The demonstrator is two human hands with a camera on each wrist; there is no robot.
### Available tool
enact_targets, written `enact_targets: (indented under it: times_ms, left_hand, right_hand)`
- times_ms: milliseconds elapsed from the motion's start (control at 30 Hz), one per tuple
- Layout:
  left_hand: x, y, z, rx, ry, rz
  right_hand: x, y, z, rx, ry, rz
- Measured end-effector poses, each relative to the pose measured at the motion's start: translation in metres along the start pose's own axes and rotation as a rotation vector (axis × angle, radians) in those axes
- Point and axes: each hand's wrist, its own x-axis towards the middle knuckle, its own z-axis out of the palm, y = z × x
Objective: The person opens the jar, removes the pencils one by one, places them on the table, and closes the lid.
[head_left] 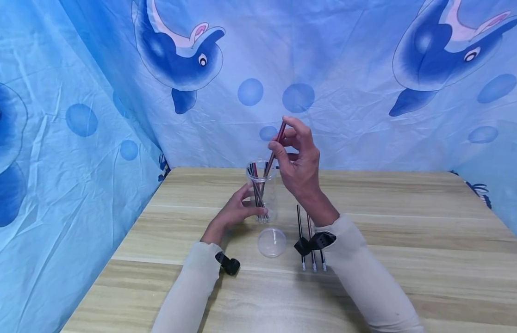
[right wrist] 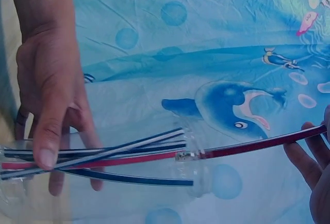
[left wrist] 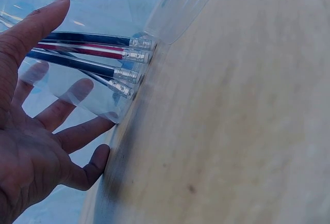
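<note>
A clear plastic jar (head_left: pixel 272 196) stands upright on the table, with several dark and red pencils (left wrist: pixel 98 69) leaning inside, their metal eraser ends at the bottom. My left hand (head_left: pixel 235 209) holds the jar from the left, thumb on the near side and fingers behind. Above the rim, my right hand (head_left: pixel 302 159) pinches a dark red pencil (right wrist: pixel 258 145) near its upper end between thumb and fingers. That pencil slants down, its metal eraser end just inside the jar's mouth. A round clear lid (head_left: pixel 271 242) lies in front of the jar.
Three pencils (head_left: pixel 300 222) lie side by side on the wooden table (head_left: pixel 408 259), partly under my right wrist, eraser ends toward me. Behind the table's far edge hangs a blue cloth (head_left: pixel 337 51) printed with dolphins; it also covers the left side.
</note>
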Motion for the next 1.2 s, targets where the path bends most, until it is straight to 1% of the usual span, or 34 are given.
enact_targets:
  times_ms: [167, 300, 400, 500, 600, 733, 867, 967, 1033, 1200]
  left_hand:
    - [0.0, 0.0, 0.0, -0.014, -0.006, 0.001]
    - [0.001, -0.001, 0.001, -0.007, -0.003, 0.008]
    - [0.002, -0.001, 0.001, 0.007, 0.002, 0.012]
    - [0.002, -0.002, 0.001, 0.016, 0.003, 0.017]
    - [0.001, -0.001, 0.0, 0.021, 0.002, 0.016]
    - [0.0, -0.001, 0.0, 0.015, -0.004, 0.031]
    - [0.0, -0.001, 0.001, -0.002, -0.018, 0.053]
    - [-0.001, -0.001, 0.001, -0.015, -0.021, 0.05]
    - [-0.001, -0.001, 0.001, -0.025, -0.022, 0.047]
    - [0.0, 0.0, 0.001, -0.045, -0.026, 0.035]
  right_hand:
    - [0.006, -0.006, -0.008, 0.051, 0.03, -0.02]
    - [0.009, -0.01, -0.015, 0.061, 0.055, -0.035]
    - [0.011, -0.013, -0.02, 0.069, 0.058, -0.041]
    - [0.012, -0.016, -0.024, 0.079, 0.052, -0.03]
    - [0.01, -0.017, -0.029, 0.077, 0.035, 0.004]
    - [0.0, -0.012, -0.038, 0.071, 0.0, 0.098]
    - [-0.015, -0.002, -0.053, 0.052, -0.044, 0.252]
    - [-0.029, 0.005, -0.067, 0.024, -0.076, 0.375]
    - [-0.038, 0.011, -0.077, 0.01, -0.091, 0.437]
    - [-0.057, 0.026, -0.106, -0.013, -0.131, 0.55]
